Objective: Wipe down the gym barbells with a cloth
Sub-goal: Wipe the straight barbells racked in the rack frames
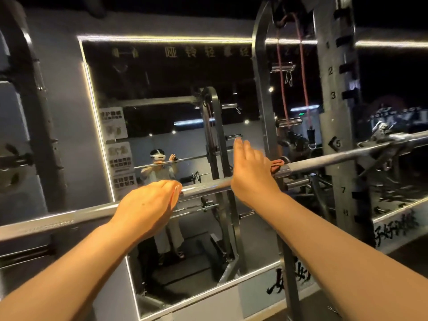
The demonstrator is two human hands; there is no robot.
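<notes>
Barbell [335, 158]: both ends run out past the left and right edges. The right stretch beside the rack upright [335, 112] is smeared by blur. Left hand [148, 205]: seen from the back, palm and thumb hidden, covering a length of shaft, so its hold cannot be judged. Right hand [251, 172]: hides another length of shaft and most of the cloth [277, 166]; one reddish fold shows, possibly wrapped round the bar. Both forearms are cut off at the lower corners. Print on the posters [119, 156] is too small to read.
</notes>
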